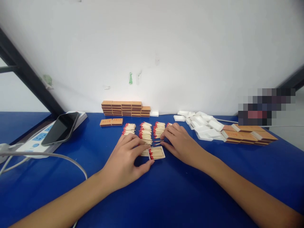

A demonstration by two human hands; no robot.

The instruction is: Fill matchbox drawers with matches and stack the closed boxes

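Observation:
A white matchbox tray (164,154) filled with red-headed matches (156,152) lies on the blue table. My left hand (128,155) grips its left end between thumb and index finger. Just beyond the tray, my right hand (179,141) pinches at a single match (157,144) with thumb and fingertips. Behind both hands are several rows of loose matches (145,131), heads pointing left. The right hand partly covers the rightmost row, and the left hand hides part of the left one. Some matches also show under the left fingers, left of the tray.
Stacked orange matchboxes (122,108) stand against the wall, with two more matchboxes (111,122) in front. White trays (201,125) lie heaped at right, beside orange boxes (247,136). At left, a phone (61,128) rests on a power strip (35,144) with a cable (71,160).

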